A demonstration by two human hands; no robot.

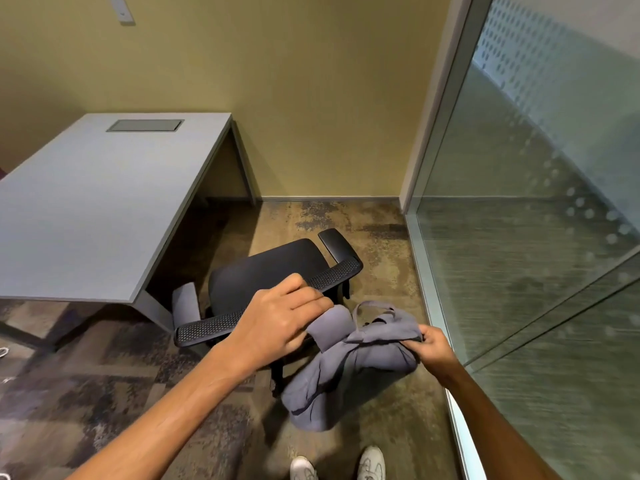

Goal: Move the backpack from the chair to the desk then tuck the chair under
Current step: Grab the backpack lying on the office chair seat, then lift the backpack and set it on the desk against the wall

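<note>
A soft grey-purple backpack (349, 368) hangs in the air to the right of a black office chair (266, 268), off its seat. My right hand (434, 346) is shut on the backpack's top edge. My left hand (277, 323) grips a strap or flap at the backpack's upper left, right over the chair's mesh backrest. The chair's seat is bare and it stands pulled out from the grey desk (104, 209), which is at the left.
A glass partition (519, 237) runs along the right, close to the chair and backpack. A yellow wall is behind the desk. My white shoes (339, 465) stand on patterned carpet. The desk top has a grey inset hatch (143, 125).
</note>
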